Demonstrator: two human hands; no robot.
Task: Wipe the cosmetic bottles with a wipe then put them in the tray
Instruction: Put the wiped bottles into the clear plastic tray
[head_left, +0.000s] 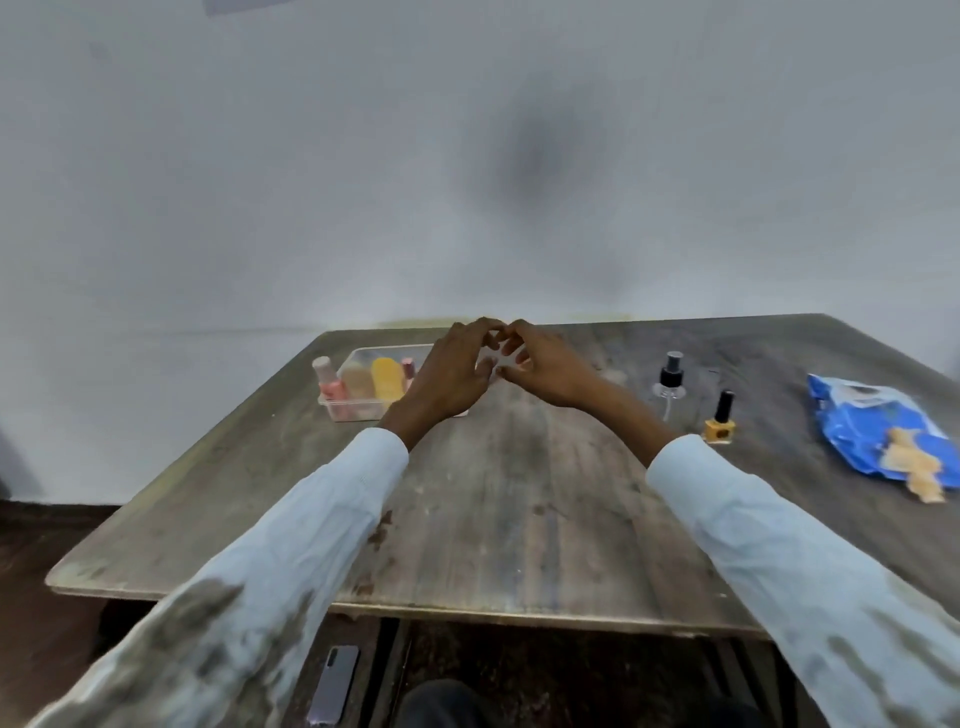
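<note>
From my head camera I see both hands raised over the far middle of the wooden surface (519, 493), fingertips meeting. The left hand (452, 376) and the right hand (545, 369) have curled fingers closing toward each other around something small and pale between them (it is too blurred and hidden for me to name), so I cannot tell what either grip is pinching, or whether it pinches at all. Just beside the left hand, on its far left side, sits the clear tray (353, 410), partly covered by that wrist; inside it stand a pink bottle (328, 382), a beige bottle (357, 382), a yellow bottle (388, 382) and a sliver of another pink one against my hand. Well to the right of the hands, a clear spray bottle (671, 382) with a black pump stands upright on the surface, and near it, closer to me, a yellow nail polish bottle (720, 421) with a black cap. At the far right lies a blue wipe pack (872, 421), crumpled, with a pale flap at its near end. Both sleeves are light blue.
</note>
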